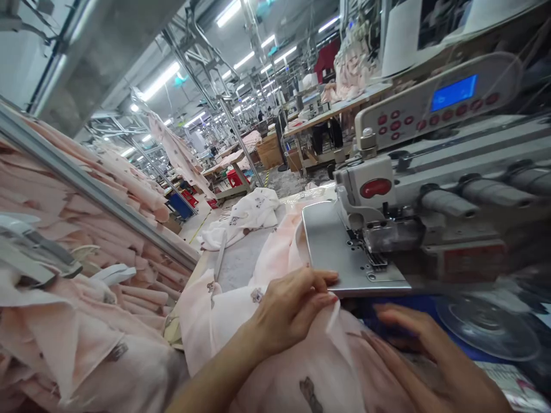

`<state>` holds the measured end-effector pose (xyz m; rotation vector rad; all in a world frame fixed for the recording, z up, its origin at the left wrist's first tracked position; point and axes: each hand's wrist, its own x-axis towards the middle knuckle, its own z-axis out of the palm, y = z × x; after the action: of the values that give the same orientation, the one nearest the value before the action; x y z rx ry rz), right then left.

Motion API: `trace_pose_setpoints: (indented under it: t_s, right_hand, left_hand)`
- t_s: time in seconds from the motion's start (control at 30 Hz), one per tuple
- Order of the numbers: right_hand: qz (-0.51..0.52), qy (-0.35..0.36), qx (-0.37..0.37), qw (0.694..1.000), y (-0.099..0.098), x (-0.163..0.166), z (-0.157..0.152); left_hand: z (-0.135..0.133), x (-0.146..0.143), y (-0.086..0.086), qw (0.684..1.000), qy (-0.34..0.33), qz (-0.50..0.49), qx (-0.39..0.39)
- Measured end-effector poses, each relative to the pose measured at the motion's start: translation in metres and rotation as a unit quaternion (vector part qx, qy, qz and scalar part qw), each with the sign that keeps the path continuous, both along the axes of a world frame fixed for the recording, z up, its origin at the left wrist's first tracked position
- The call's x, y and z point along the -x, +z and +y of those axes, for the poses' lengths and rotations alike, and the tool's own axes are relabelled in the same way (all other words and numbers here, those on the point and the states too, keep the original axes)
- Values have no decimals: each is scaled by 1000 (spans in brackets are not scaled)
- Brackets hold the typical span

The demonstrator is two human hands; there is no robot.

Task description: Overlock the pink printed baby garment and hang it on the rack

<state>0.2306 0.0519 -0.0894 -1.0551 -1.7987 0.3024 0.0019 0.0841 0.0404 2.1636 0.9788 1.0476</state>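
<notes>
My left hand (290, 307) is closed on a pale pink printed fabric (279, 373), its fingertips at the front left corner of a metal sewing plate (331, 246). Below the plate, my right hand (430, 350) is blurred by motion. Its fingers look stretched out and apart, with the thumb side close to the fabric. The cloth spreads under both hands and runs up the left side of the plate. Over the plate stands the head of an industrial sewing machine (365, 189), its needles and presser foot (374, 258) to the right of my left hand.
Pink pieces (129, 258) hang on a rail at left, with clips (114, 274) nearby. A white printed cloth (249, 215) lies on the table behind. The machine's control panel (447, 103) is lit at right. A clear round disc (486, 324) lies below the machine arm.
</notes>
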Motion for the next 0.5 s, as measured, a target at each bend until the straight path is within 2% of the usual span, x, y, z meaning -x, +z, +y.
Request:
trace_pose_setpoints:
  t_s: [0.07, 0.13, 0.2, 0.27, 0.4, 0.43, 0.5]
  right_hand:
    - [-53, -8, -5, 999, 4, 3, 6]
    - [-117, 3, -64, 991, 7, 10, 7]
    - [-164, 19, -120, 979, 9, 21, 8]
    - [-175, 32, -123, 976, 10, 35, 12]
    - [-84, 34, -107, 990, 24, 48, 23]
    - [-49, 26, -107, 993, 32, 47, 26]
    - [34, -18, -69, 997, 50, 40, 27]
  left_hand:
    - [8, -5, -11, 996, 28, -75, -26]
    - [6, -3, -21, 982, 84, -160, -55]
    - [-4, 5, -26, 968, 123, -205, -74]
    - [-20, 16, -28, 964, 140, -213, -73]
    - [-44, 30, -28, 964, 190, -179, -53]
    - [-44, 29, -27, 966, 184, -172, -62]
    - [-36, 22, -25, 976, 129, -147, -91]
